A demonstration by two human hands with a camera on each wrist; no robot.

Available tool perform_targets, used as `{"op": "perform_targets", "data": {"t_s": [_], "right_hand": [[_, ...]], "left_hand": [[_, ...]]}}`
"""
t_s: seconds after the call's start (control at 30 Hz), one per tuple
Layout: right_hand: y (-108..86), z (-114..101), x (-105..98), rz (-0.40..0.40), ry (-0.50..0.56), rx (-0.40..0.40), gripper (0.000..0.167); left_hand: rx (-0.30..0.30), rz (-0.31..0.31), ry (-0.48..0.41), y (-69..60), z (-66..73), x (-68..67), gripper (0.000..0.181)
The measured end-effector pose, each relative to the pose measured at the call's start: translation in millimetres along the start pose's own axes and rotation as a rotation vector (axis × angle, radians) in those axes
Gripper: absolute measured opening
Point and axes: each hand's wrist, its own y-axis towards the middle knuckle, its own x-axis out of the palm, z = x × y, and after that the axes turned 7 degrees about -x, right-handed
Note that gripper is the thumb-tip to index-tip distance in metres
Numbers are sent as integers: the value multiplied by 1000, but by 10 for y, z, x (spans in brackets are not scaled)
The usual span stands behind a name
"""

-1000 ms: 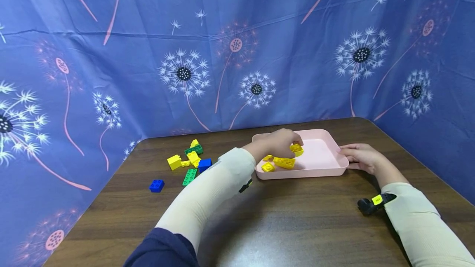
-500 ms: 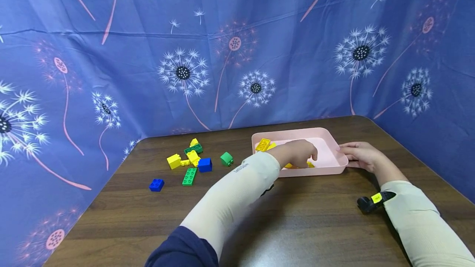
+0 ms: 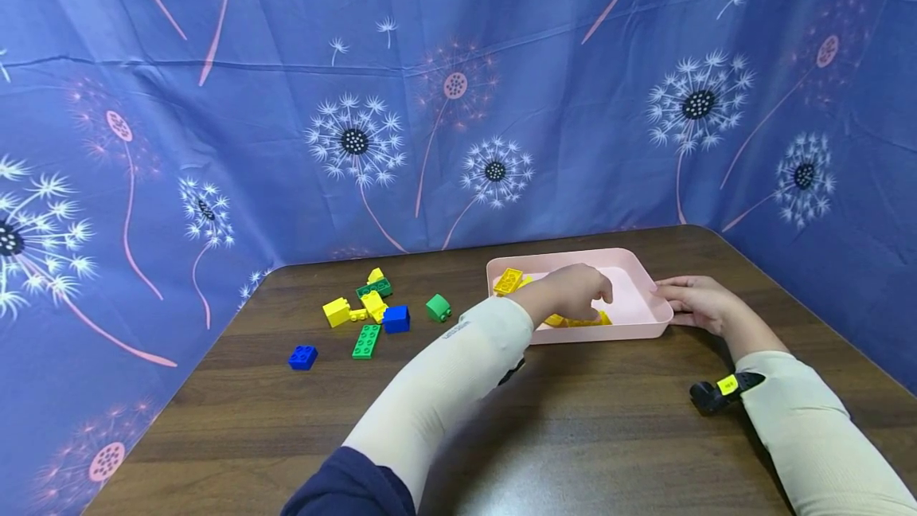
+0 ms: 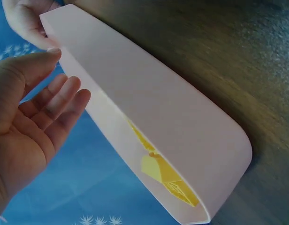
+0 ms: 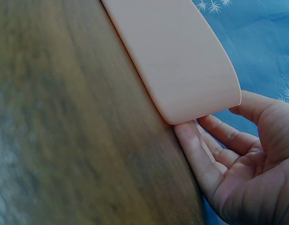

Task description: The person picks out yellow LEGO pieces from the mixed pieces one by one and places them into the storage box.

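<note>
Blue cloth (image 3: 430,22), dandelion print, behind the table and along both sides. Brown table (image 3: 573,428) in front of it. Pale sleeve (image 3: 444,388) on each forearm. Pink tray (image 3: 634,331) flat on the table, far right. Left hand (image 3: 573,293) is over the tray, about mid-length: fingers loosely bent, thumb apart, holding nothing. Right hand (image 3: 705,305) grips the tray's right end, thumb at the rim, other fingers on the outer wall. Yellow bricks (image 3: 509,281) in the tray: left end, plus along the near wall below the left hand; partly hidden, can't tell count. Loose on the table, left of the tray: blue brick (image 3: 396,319) beside loose yellow bricks (image 3: 336,312), dark green brick (image 3: 375,287) farther back, light green brick (image 3: 366,341) nearer, second blue brick (image 3: 303,357) leftmost, rounded green brick (image 3: 438,307) closest to the tray.
</note>
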Motion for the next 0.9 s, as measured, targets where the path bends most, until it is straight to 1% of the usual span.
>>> {"op": "perform_targets", "data": {"t_s": [0.03,0.1,0.13,0.17,0.27,0.33,0.4,0.53,0.63,0.7,0.8,0.9], "right_hand": [[-3,6,-3,-8,-3,-4,13],[-10,1,10,10,-12,9,16],[-14,-7,22,23,-15,19,17],[-17,-13,37,46,-40,33,19],[-22,-47,74,76,-52,56,20],[-18,-52,76,76,-60,57,19],[-14,-52,77,78,-60,58,21],[-10,-50,70,77,-64,55,30],[-17,-60,82,83,-68,59,30],[-22,-64,87,88,-69,63,27],[-27,-63,95,87,-66,64,25],[-27,-58,99,84,-58,61,19]], "left_hand": [[-6,9,-11,-14,-4,-7,30],[-20,25,-47,-58,-14,-21,31],[-37,28,-78,-88,-20,-29,32],[-48,35,-108,-123,-26,-39,32],[-80,71,-180,-259,-45,-68,34],[-82,109,-201,-372,-66,-79,35],[-88,147,-199,-499,-89,-81,36],[-104,213,-171,-741,-158,-71,38],[-114,257,-130,-899,-215,-59,38],[-123,275,-118,-991,-256,-57,37],[-150,287,-135,-1127,-322,-60,35],[-183,291,-182,-1254,-402,-60,34]]}}
